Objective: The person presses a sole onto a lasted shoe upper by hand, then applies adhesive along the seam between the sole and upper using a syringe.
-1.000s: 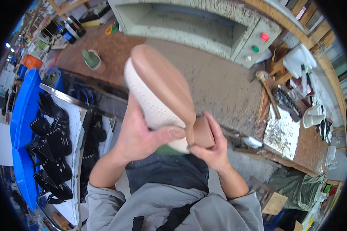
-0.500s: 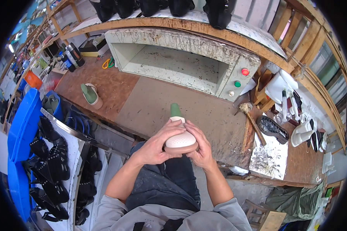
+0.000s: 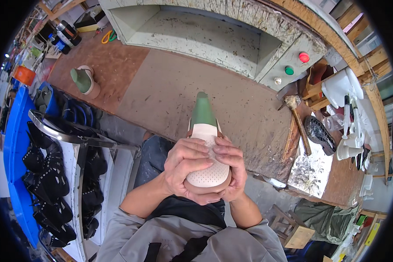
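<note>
Close to my body, both hands grip a pale perforated shoe [image 3: 201,178] with a brownish sole, its toe pointing at me. A green shoe last [image 3: 202,109] fills it and juts out at the far end. My left hand [image 3: 185,163] wraps the shoe's left side, fingers across the upper. From the other side my right hand [image 3: 232,168] clasps it, fingers over the top. The undersides of both hands are partly hidden below the sole. A similar pale shoe [image 3: 91,87] with a green last stands at the bench's left.
On the bench [image 3: 170,87] stands a grimy open-fronted cabinet [image 3: 196,39] with red and green buttons. A hammer [image 3: 299,122], a dark shoe sole [image 3: 319,134] and a stained sheet [image 3: 312,172] lie right. Black studded footwear [image 3: 52,170] fills a rack at left, beside blue bins [image 3: 15,135].
The shoe has tipped so more of its upper and green last shows. My fingers now lie further over its top. The whole view has shifted closer to the bench.
</note>
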Demonstrator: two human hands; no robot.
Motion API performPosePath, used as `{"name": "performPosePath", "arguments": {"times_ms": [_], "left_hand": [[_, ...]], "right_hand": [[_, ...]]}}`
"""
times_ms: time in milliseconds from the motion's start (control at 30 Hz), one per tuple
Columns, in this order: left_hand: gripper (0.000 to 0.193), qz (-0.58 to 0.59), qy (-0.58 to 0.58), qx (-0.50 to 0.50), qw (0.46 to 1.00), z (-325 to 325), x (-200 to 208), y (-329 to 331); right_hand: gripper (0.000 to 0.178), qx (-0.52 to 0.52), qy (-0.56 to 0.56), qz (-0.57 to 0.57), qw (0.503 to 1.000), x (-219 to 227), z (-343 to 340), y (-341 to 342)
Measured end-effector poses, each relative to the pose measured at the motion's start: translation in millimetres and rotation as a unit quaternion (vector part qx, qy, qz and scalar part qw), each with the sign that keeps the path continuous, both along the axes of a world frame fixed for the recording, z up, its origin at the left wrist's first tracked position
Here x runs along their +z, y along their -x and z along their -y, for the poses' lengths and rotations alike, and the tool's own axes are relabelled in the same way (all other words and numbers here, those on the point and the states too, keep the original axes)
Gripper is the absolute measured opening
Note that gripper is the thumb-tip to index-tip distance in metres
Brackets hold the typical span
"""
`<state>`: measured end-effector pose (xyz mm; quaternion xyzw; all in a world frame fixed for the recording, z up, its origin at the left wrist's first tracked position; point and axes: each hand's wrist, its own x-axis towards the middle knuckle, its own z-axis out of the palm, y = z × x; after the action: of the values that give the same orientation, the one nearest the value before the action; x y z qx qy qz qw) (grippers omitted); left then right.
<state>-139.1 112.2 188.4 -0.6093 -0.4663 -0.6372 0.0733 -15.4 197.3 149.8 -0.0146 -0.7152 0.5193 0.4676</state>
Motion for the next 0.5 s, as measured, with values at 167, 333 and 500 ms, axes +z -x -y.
{"name": "performPosePath", "arguments": {"times_ms": [167,333,500], "left_hand": [[0.069,-0.018,0.003,0.007,1.000,10.9,-14.1,-3.4],[0.080,-0.084,0.030,0.007,0.996,46.1,-47.4,-26.4],[0.090,0.067,0.153,0.113,0.980,92.6,-74.1,-49.6]], "right_hand": [[0.075,0.049,-0.040,0.015,0.998,-7.8,-1.8,-8.7],[0.091,0.166,0.567,-0.055,0.805,-22.0,39.3,-38.6],[0.081,0.255,0.638,0.108,0.718,-4.1,60.6,-63.8]]}}
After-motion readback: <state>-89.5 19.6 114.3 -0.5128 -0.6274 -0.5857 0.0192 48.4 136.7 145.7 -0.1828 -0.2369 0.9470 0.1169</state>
